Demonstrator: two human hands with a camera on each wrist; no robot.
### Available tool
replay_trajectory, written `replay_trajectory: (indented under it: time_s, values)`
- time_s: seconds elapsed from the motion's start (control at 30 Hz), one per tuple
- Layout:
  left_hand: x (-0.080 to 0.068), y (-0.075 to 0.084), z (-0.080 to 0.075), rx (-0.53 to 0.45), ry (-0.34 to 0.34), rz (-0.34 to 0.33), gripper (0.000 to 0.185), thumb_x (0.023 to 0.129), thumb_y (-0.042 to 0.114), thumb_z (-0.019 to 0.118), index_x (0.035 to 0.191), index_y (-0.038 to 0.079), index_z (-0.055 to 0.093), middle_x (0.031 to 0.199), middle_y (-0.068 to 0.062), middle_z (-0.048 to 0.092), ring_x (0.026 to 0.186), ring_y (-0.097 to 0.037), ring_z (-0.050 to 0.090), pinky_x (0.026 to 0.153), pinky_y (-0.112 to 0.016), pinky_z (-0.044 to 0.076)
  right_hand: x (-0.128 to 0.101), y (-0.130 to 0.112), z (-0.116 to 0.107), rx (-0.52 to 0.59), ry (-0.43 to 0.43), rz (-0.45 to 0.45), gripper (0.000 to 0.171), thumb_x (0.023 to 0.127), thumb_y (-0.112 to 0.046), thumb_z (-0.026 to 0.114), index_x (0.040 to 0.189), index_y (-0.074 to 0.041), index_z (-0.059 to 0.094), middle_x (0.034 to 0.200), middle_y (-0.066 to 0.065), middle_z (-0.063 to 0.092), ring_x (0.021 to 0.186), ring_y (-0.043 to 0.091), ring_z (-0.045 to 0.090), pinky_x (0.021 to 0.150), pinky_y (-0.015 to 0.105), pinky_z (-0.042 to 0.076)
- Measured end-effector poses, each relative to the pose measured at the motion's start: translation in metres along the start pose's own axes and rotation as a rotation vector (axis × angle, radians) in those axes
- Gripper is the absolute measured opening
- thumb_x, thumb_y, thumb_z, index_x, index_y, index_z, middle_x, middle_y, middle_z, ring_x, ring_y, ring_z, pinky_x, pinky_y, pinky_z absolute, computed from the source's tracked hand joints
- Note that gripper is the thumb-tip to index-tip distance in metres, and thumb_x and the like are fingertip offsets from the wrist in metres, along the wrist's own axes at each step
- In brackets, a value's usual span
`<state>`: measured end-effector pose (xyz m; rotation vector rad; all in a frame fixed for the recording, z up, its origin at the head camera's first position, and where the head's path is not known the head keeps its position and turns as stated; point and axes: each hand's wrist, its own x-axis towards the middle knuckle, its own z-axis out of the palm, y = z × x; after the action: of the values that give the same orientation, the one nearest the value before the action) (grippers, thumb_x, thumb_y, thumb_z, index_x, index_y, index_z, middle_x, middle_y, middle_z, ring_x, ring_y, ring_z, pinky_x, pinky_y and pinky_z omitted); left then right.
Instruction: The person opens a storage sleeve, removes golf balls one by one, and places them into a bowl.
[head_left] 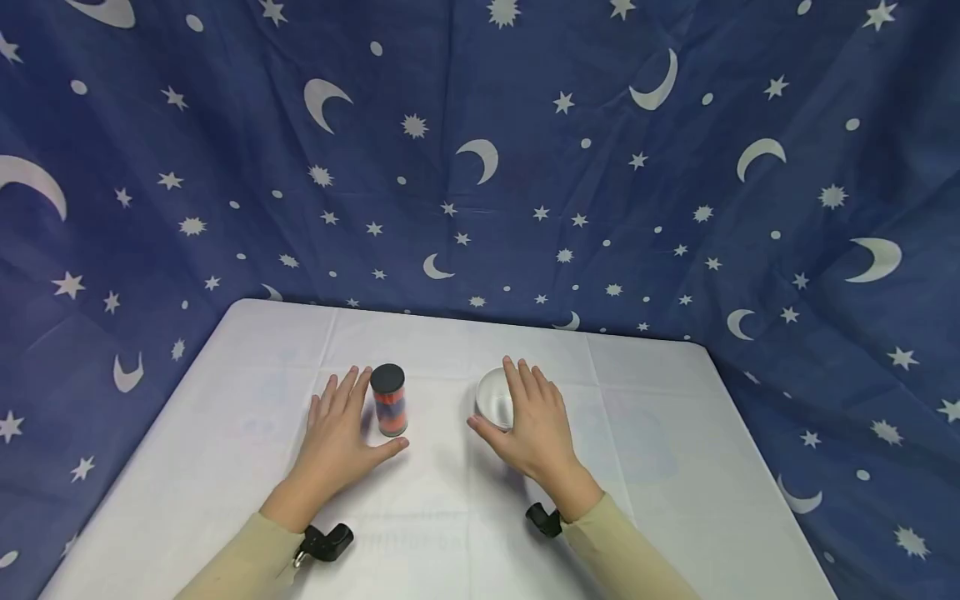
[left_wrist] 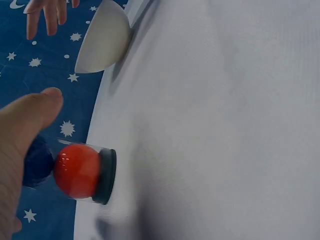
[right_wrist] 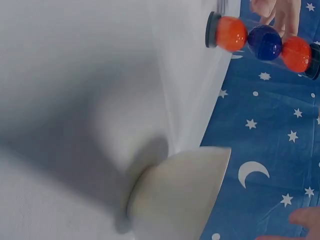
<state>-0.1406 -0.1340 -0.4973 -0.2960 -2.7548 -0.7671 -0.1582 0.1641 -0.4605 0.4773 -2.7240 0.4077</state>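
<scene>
A clear tube of balls (head_left: 391, 408) with dark end caps stands upright on the white table. In the right wrist view, the tube (right_wrist: 264, 42) shows two orange balls with a blue one between them. My left hand (head_left: 335, 437) is just left of the tube, fingers straight and thumb spread in front of it; whether it touches is unclear. A white bowl (head_left: 491, 398) sits upright to the right of the tube. Over its right side is my right hand (head_left: 536, 425), fingers extended and thumb out, partly hiding the bowl. Neither hand grips anything.
The table (head_left: 450, 517) has a white cloth, with its far edge just beyond the tube and bowl. A blue curtain (head_left: 517, 208) with moons and stars hangs behind and at both sides. Black wrist-worn devices (head_left: 327, 543) show below the hands.
</scene>
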Motion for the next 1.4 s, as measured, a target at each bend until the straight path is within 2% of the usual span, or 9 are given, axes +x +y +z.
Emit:
replay_trajectory:
  time_s: [0.1,0.23,0.4,0.53,0.7,0.9,1.1,1.27,1.4]
  values:
    - [0.001,0.000,0.005,-0.072,0.007,0.006,0.116,0.067,0.065,0.077,0.152,0.006,0.025,0.153,-0.018,0.028,0.140,-0.045,0.020,0.106,-0.064,0.021,0.003,-0.005,0.003,0.076,0.014,-0.008,0.093,0.081,-0.073,0.052,0.152,-0.016,0.031,0.144,0.014,0.044,0.131,0.037,0.040,0.106,0.053,0.030]
    - [0.002,0.001,0.011,-0.187,-0.021,-0.008,0.104,0.073,0.056,0.077,0.149,0.005,0.028,0.148,-0.017,0.035,0.135,-0.038,0.034,0.105,-0.055,0.032,0.007,-0.010,0.008,0.184,0.045,-0.024,0.090,0.081,-0.070,0.057,0.150,-0.016,0.035,0.139,0.007,0.050,0.128,0.028,0.045,0.106,0.047,0.031]
    - [0.003,0.002,0.016,-0.340,-0.026,-0.013,0.082,0.081,0.034,0.078,0.143,0.002,0.035,0.137,-0.021,0.045,0.124,-0.036,0.048,0.096,-0.051,0.043,0.012,-0.018,0.013,0.272,0.076,-0.036,0.087,0.080,-0.068,0.061,0.147,-0.015,0.041,0.131,0.003,0.056,0.123,0.022,0.049,0.103,0.043,0.037]
    - [0.006,0.003,0.021,-0.426,-0.028,-0.031,0.067,0.083,0.020,0.077,0.136,0.000,0.040,0.123,-0.020,0.054,0.113,-0.034,0.056,0.087,-0.048,0.050,0.013,-0.025,0.016,0.301,0.055,-0.012,0.086,0.080,-0.068,0.060,0.145,-0.014,0.043,0.133,0.002,0.055,0.122,0.021,0.049,0.101,0.041,0.040]
    - [0.007,0.005,0.026,-0.463,-0.023,-0.076,0.058,0.085,0.018,0.075,0.131,-0.001,0.044,0.115,-0.020,0.059,0.106,-0.033,0.061,0.085,-0.047,0.051,0.013,-0.029,0.019,0.310,0.031,-0.003,0.084,0.081,-0.067,0.061,0.144,-0.013,0.044,0.134,0.001,0.055,0.122,0.021,0.049,0.101,0.040,0.040]
    - [0.006,0.006,0.030,-0.509,-0.030,-0.118,0.056,0.086,0.019,0.075,0.130,0.001,0.046,0.118,-0.020,0.059,0.109,-0.036,0.060,0.089,-0.049,0.049,0.008,-0.031,0.022,0.312,0.018,0.000,0.081,0.082,-0.064,0.062,0.142,-0.013,0.046,0.132,0.002,0.057,0.120,0.020,0.052,0.098,0.041,0.042]
    - [0.003,0.006,0.030,-0.542,-0.040,-0.149,0.057,0.084,0.023,0.077,0.131,0.007,0.048,0.118,-0.017,0.061,0.110,-0.033,0.061,0.091,-0.044,0.050,0.005,-0.035,0.023,0.384,-0.050,-0.008,0.076,0.083,-0.062,0.063,0.141,-0.015,0.047,0.130,0.001,0.058,0.119,0.017,0.051,0.094,0.038,0.046]
    - [0.002,0.012,0.025,-0.510,-0.057,-0.112,0.056,0.084,0.025,0.077,0.131,0.011,0.050,0.118,-0.012,0.062,0.109,-0.028,0.060,0.089,-0.044,0.050,0.006,-0.037,0.018,0.427,-0.077,-0.024,0.073,0.084,-0.056,0.067,0.142,-0.017,0.047,0.129,0.000,0.058,0.117,0.014,0.052,0.092,0.036,0.047]
    - [0.000,0.020,0.019,-0.490,-0.060,-0.067,0.055,0.083,0.022,0.078,0.131,0.012,0.051,0.116,-0.010,0.063,0.108,-0.026,0.061,0.085,-0.042,0.052,0.007,-0.038,0.015,0.453,-0.072,-0.062,0.071,0.084,-0.052,0.069,0.142,-0.018,0.046,0.128,-0.002,0.058,0.116,0.011,0.053,0.093,0.033,0.046]
